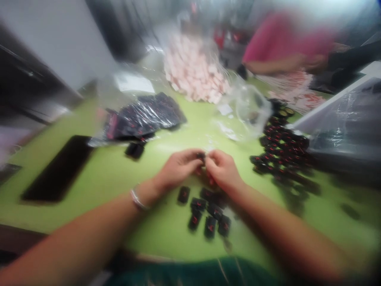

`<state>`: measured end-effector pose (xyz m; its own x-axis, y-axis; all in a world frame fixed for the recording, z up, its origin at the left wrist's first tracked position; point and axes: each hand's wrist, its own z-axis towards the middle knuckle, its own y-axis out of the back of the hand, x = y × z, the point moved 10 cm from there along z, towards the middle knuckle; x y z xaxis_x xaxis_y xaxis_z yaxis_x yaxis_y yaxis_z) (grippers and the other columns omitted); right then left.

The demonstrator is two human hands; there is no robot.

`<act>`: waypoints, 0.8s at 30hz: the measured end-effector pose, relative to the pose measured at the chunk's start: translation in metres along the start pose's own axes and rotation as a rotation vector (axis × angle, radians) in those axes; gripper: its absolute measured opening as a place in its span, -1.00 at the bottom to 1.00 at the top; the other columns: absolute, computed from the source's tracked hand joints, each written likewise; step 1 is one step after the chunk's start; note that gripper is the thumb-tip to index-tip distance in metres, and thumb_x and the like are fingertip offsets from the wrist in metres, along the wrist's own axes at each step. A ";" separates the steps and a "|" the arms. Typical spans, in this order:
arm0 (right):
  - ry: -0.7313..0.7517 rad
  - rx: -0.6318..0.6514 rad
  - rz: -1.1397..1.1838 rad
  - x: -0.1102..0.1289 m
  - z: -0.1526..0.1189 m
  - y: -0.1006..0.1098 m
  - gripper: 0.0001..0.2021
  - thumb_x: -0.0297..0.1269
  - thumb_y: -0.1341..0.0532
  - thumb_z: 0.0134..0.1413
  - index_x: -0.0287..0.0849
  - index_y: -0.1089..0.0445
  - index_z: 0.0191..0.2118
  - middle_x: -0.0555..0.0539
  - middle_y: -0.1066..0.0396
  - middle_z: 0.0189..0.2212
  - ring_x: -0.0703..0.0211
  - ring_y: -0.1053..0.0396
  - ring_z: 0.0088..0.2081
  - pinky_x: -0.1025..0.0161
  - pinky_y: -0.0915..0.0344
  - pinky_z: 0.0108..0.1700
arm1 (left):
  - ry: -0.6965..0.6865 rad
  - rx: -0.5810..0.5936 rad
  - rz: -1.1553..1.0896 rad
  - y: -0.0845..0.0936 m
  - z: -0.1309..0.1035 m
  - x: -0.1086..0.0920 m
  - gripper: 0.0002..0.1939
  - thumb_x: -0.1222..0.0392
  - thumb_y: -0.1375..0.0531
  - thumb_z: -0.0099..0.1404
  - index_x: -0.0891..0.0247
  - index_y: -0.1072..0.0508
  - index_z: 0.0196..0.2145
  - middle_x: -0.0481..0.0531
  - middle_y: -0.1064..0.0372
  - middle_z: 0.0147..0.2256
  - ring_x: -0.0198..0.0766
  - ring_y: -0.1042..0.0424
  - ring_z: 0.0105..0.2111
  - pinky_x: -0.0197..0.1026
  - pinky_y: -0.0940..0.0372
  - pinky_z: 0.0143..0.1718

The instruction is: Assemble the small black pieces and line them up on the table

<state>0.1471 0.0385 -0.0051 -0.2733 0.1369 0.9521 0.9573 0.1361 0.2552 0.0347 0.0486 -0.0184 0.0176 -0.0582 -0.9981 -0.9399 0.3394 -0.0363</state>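
My left hand (184,165) pinches a small dark piece (201,155) between thumb and fingers, over the middle of the green table. Close against it, my right hand (222,167) is closed, its fingertips meeting at the same piece; what they hold is too blurred to make out. Just below both hands lie several small black blocks (210,226) with red marks. Most are grouped nearer my right forearm, and one black block (183,194) sits slightly apart on the left.
A clear plastic bag of dark parts (145,115) lies at the back left, near a dark flat slab (58,169). Pale pink pieces (195,71) are heaped behind. Rightward are a pile of black-and-red pieces (279,147) and a plastic-covered box (351,119). A person in pink (276,39) works opposite.
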 end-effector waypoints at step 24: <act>0.031 0.047 0.011 0.001 0.003 -0.003 -0.89 -0.29 -0.12 -0.01 -0.13 -0.18 -0.49 0.18 -0.25 -0.77 0.39 -0.16 -0.80 0.48 -0.05 -0.78 | -0.051 0.005 0.016 -0.001 0.000 -0.002 -0.68 0.23 -0.24 0.18 0.36 -0.47 -0.10 0.12 -0.51 -0.23 -0.21 -0.48 -0.28 -0.17 -0.38 -0.17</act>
<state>0.1438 0.0413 -0.0057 -0.2594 0.1081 0.9597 0.9543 0.1811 0.2376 0.0354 0.0485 -0.0168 0.0203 -0.0053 -0.9998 -0.9385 0.3446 -0.0209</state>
